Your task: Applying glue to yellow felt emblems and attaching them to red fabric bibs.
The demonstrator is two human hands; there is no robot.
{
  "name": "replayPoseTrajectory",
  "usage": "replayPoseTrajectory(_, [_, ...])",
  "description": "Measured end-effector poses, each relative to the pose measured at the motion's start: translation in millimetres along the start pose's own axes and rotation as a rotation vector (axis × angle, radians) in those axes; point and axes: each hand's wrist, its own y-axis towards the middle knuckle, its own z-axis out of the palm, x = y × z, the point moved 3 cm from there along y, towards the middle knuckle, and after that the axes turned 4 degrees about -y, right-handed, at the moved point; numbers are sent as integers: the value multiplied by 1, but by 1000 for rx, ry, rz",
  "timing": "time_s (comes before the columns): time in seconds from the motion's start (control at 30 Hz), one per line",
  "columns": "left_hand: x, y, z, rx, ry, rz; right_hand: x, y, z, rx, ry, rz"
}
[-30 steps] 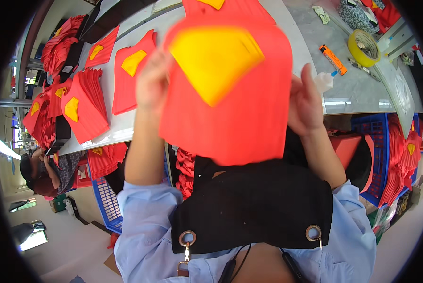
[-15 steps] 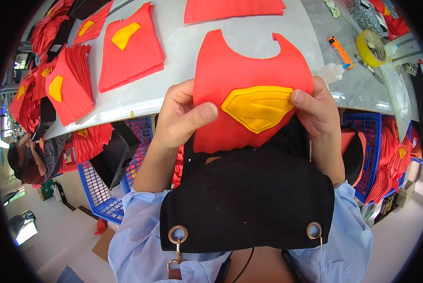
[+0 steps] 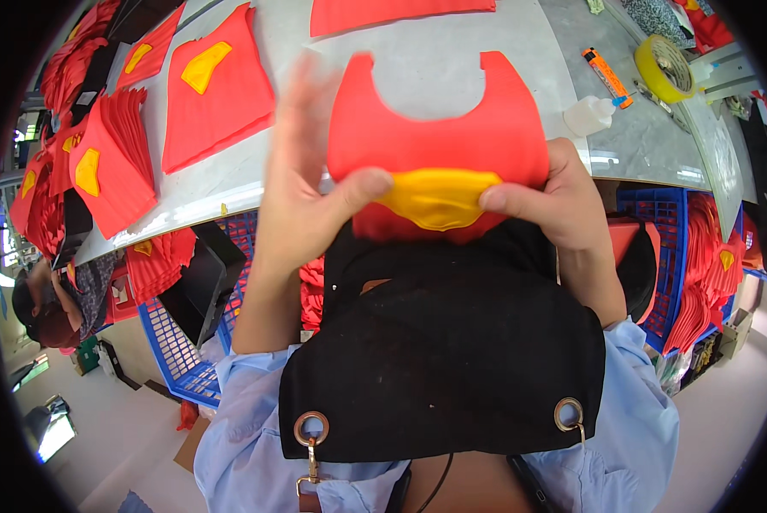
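The red piece (image 3: 439, 141) is between the two hands, above the apron (image 3: 443, 359) and in front of the table (image 3: 528, 85); its notched edge faces away from the wearer. The yellow patch (image 3: 441, 198) on it bends outward.

Right hand (image 3: 558, 192): clamped on the piece, thumb on the patch's right end, fingers behind. Left hand (image 3: 298, 188): thumb at the patch's left end; fingers blurred, raised beside the piece and apart from the thumb.

On the table, left: a flat red stack (image 3: 221, 111) and a fanned stack (image 3: 135, 145), both with yellow patches. Right: a white bottle (image 3: 587, 117), an orange tube (image 3: 607, 77) and a yellow tape roll (image 3: 651, 75).
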Motion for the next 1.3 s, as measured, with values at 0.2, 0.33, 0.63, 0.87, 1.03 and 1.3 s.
replayPoseTrajectory(0.2, [-45,20,24,654,1088,423,10,-6,11,61,-194,25])
replayPoseTrajectory(0.33, [-12,18,20,732,342,-690,5,-5,16,134,-136,-59])
replayPoseTrajectory(0.63, [-28,12,13,576,568,-236,-2,-7,18,80,148,180])
replayPoseTrajectory(0.87, [-30,-3,-67,173,302,-89,-18,-8,11,-6,179,81])
replayPoseTrajectory(1.03, [14,-42,-34,334,-137,-403,-22,-7,9,-20,228,77])
replayPoseTrajectory(1.3, [21,-42,-18,211,-347,-284,-24,-4,8,-33,309,67])
